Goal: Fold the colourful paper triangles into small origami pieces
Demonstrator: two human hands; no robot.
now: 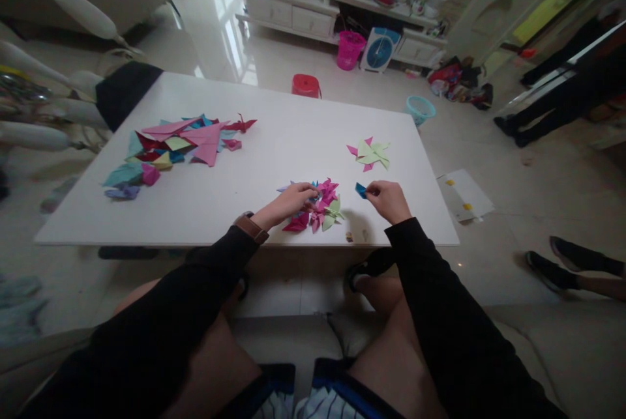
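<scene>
Between the fingertips of my right hand [388,201] is a small blue folded paper piece [360,190], held just above the white table [195,210]. My left hand [295,201] reaches over a small pile of folded paper pieces [328,192], mostly pink, with green, purple and blue ones. Its fingers are curled together at the pile, and whatever is in them is too small to make out. Beyond my right hand lies a group of light green and pink folded pieces [370,154], arranged like a pinwheel.
A large heap of coloured origami [205,139] covers the table's left part, a red paper crane [242,124] beside it. Past the far edge stand a red stool [306,85] and a light blue basket [420,108]. People's legs [552,106] show on the right.
</scene>
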